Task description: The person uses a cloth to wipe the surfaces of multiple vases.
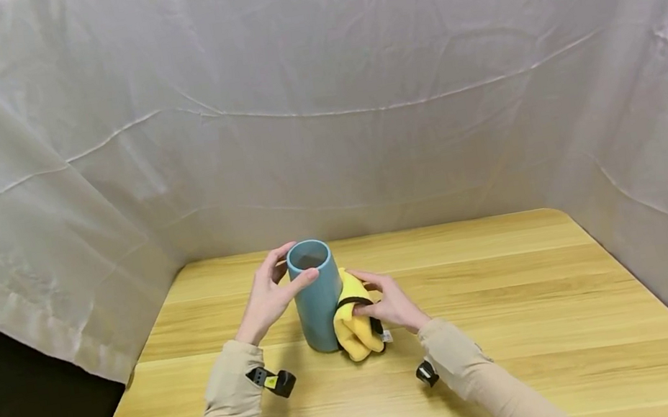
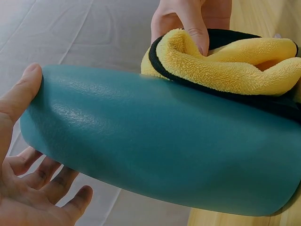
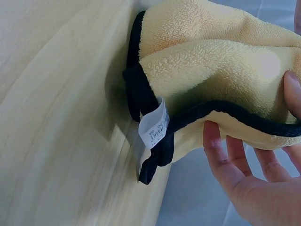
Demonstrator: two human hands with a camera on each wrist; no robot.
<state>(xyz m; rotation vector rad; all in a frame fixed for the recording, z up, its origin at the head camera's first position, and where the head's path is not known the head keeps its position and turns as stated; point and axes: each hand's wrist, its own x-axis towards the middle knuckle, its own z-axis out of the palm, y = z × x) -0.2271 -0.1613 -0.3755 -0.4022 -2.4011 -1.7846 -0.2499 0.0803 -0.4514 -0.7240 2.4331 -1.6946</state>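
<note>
2 sleeves point(image 1: 229, 415); left fingers point(image 2: 79, 201) curved wide round 1 vase point(image 1: 316, 313), right fingers point(image 3: 220, 155) pinching 1 cloth point(image 1: 355, 333).

The vase point(image 1: 319, 309) stands upright on the table point(image 1: 557, 333), left of centre towards the far edge, with the cloth point(image 1: 357, 337) against its right side. The left hand point(image 1: 267, 299) is at the vase's upper left, the right hand point(image 1: 392, 301) at the cloth's right; the curtain point(image 1: 362, 138) hangs behind the table.
</note>
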